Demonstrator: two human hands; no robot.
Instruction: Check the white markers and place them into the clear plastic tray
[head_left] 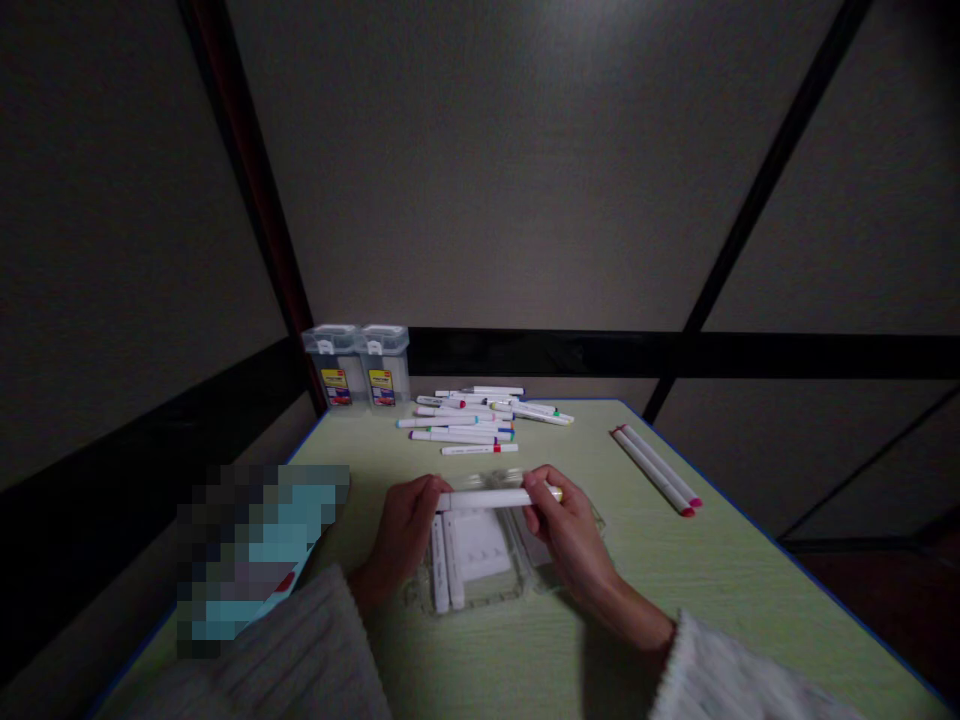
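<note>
One marker (pixel 487 499) stretches between left hand (pixel 406 519) and right hand (pixel 567 522), gripped by both.

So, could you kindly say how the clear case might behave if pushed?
The clear case looks stiff, given its straight rim. It seems unlikely to tip, lying low on the table. The two markers inside might slide, having room beside them.

I count 1 yellow-ended marker (pixel 495 499), 2 white markers (pixel 454 565) in 1 open clear case (pixel 491 602), 2 red-ended markers (pixel 651 471), 2 lidded boxes (pixel 384 362). Marker pile (pixel 457 437): overlapping, exact count unclear.
</note>
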